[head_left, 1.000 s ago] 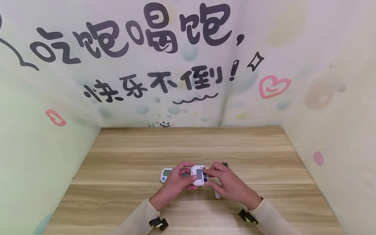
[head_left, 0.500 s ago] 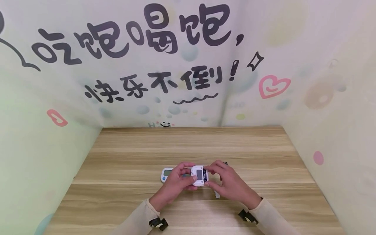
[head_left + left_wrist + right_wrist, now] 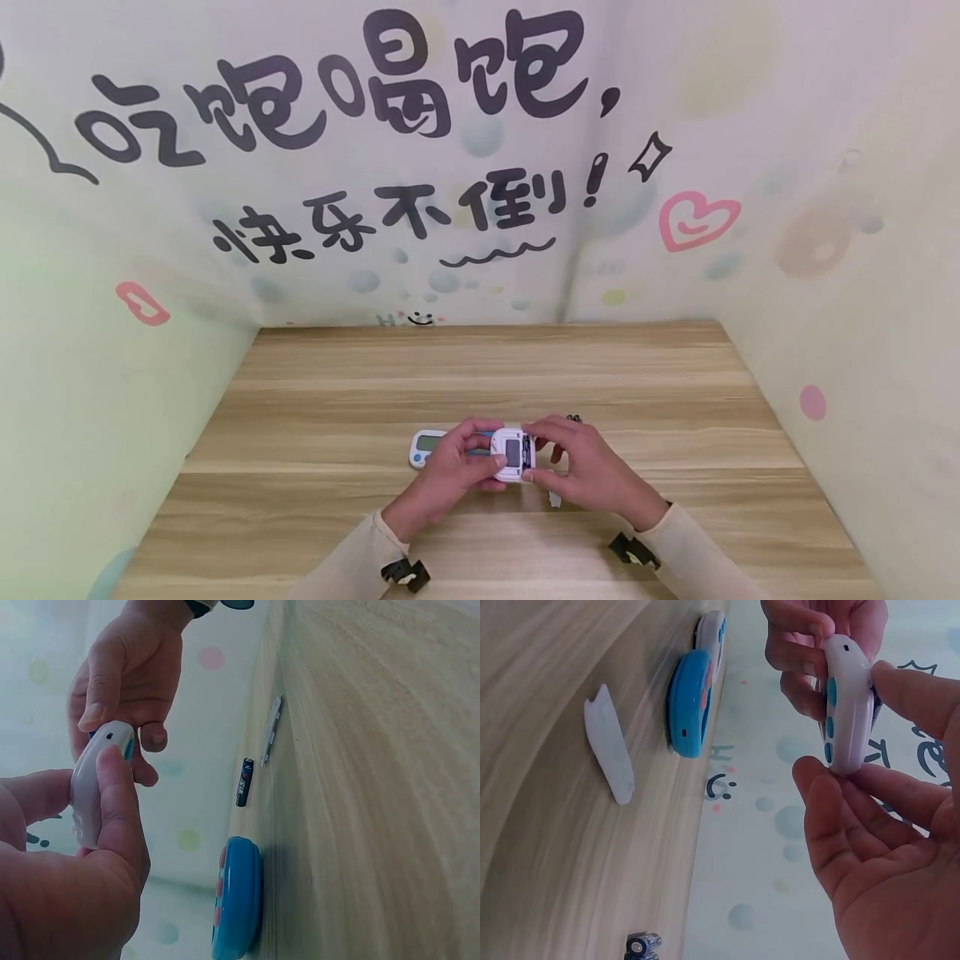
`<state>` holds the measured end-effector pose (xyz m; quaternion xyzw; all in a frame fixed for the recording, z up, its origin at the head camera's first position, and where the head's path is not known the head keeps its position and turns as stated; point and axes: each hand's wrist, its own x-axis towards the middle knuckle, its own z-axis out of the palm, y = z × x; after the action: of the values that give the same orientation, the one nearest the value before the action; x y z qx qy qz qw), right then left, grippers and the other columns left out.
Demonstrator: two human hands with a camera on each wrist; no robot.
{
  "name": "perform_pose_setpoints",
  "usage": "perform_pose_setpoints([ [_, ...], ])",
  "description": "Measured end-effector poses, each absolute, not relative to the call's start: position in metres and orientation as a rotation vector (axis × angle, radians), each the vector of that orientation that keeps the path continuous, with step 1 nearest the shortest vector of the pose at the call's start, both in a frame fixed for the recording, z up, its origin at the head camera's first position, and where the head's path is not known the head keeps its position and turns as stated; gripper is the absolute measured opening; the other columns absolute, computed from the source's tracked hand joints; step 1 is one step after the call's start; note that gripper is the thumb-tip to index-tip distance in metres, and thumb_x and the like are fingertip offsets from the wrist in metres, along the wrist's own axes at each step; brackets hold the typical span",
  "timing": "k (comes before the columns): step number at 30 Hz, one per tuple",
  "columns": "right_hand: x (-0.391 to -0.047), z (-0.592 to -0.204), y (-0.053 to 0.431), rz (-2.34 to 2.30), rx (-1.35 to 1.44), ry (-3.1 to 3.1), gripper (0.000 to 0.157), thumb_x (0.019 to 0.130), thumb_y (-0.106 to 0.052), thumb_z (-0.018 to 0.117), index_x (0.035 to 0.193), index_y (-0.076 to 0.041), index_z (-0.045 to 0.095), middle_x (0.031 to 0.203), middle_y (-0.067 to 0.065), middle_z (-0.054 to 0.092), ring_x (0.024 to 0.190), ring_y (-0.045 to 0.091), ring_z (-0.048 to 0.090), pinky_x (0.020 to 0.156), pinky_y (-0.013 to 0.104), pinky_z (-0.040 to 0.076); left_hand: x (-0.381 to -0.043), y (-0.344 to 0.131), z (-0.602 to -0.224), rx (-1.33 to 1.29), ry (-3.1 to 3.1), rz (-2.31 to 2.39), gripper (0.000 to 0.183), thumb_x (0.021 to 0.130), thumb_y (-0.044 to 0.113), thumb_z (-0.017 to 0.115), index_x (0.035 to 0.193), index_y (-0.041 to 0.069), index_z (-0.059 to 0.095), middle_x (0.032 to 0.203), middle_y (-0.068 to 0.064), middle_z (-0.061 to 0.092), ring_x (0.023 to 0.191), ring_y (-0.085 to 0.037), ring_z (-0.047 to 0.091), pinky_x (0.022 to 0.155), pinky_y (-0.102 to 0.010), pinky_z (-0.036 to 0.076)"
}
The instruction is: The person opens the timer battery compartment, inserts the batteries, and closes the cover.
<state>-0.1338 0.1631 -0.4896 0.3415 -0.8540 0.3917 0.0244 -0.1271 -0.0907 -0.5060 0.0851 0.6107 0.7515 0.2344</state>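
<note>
The white gadget (image 3: 512,454) is up over the counter (image 3: 337,533). The left hand (image 3: 448,475) pinches its edges; the right hand (image 3: 588,467) pinches the end by the battery (image 3: 528,452). It looks light, hard and maybe slippery, so hold its sides.

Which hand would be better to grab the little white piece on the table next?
Probably the right hand. The white piece lies closer to it, and it only pinches the edge of the white gadget. The left hand grips the gadget, so could hold it steady.

Booth (image 3: 810,192): printed walls (image 3: 480,175), wood-grain table (image 3: 487,375)
</note>
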Motion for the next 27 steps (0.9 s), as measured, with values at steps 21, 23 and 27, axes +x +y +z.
perform_pose_setpoints([
  [21, -0.134, -0.4911, 0.1561, 1.83, 0.929, -2.579, 0.041, 0.084, 0.001, 0.085, 0.118, -0.005, 0.063, 0.094, 0.009, 0.064, 0.078, 0.009, 0.061, 0.065, 0.024, 0.062, -0.124, -0.0903, -0.5075, 0.39, 1.686, 2.065, 0.053, 0.098, -0.003, 0.068, 0.146, -0.008, 0.046, 0.132, -0.029, 0.062, 0.098, -0.018, 0.074, 0.079, -0.039, 0.07],
  [23, -0.1336, -0.4913, 0.1568, 1.827, 0.933, -2.595, 0.04, 0.085, 0.0, 0.085, 0.117, -0.005, 0.063, 0.094, 0.009, 0.064, 0.078, 0.009, 0.061, 0.065, 0.024, 0.062, -0.1234, -0.0898, -0.5082, 0.386, 1.684, 2.062, 0.054, 0.098, -0.004, 0.068, 0.146, -0.009, 0.045, 0.13, -0.028, 0.063, 0.097, -0.02, 0.074, 0.08, -0.042, 0.07],
  [27, -0.1335, -0.493, 0.1581, 1.8, 0.93, -2.622, 0.039, 0.086, -0.003, 0.085, 0.118, -0.005, 0.063, 0.095, 0.009, 0.065, 0.078, 0.009, 0.061, 0.067, 0.024, 0.062, -0.1228, -0.0893, -0.5091, 0.355, 1.678, 2.053, 0.055, 0.098, -0.003, 0.068, 0.147, -0.008, 0.045, 0.128, -0.023, 0.064, 0.098, -0.021, 0.074, 0.082, -0.046, 0.069],
])
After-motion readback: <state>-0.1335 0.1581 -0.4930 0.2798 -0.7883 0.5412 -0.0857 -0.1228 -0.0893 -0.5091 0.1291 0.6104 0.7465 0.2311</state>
